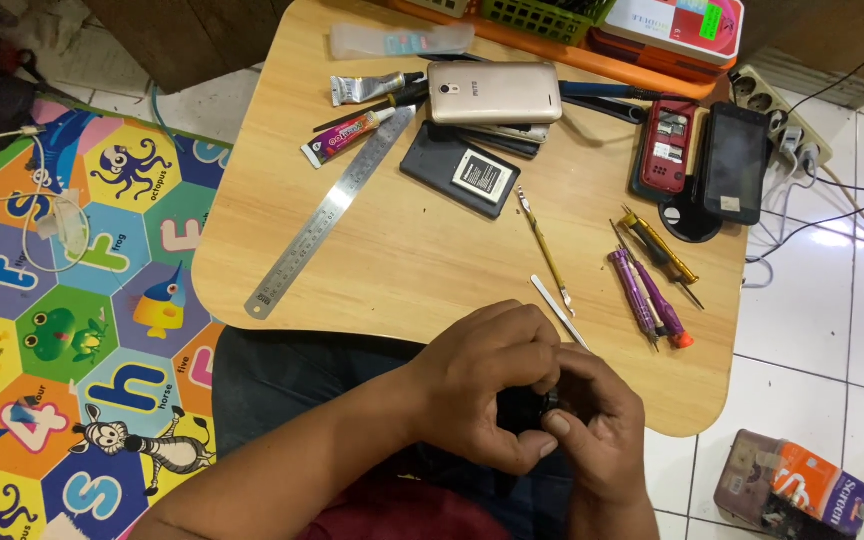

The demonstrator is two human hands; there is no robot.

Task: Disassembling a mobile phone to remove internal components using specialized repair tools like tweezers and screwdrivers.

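Left hand: lower centre of the frame, fingers curled around a small dark object.
Right hand: just right of it, pinching the same object, touching the left hand.
Dark object: mostly hidden between both hands, at the near edge of the wooden table; its kind cannot be told.
Near the hands: thin metal tool, purple screwdrivers.
Centre left: steel ruler.
Upper centre: gold phone.

**Bench Layout: Surrounding Items**

A steel ruler lies diagonally on the wooden table. A gold phone rests above a battery. Purple screwdrivers lie right, near a red phone. A power strip sits on the tiled floor.
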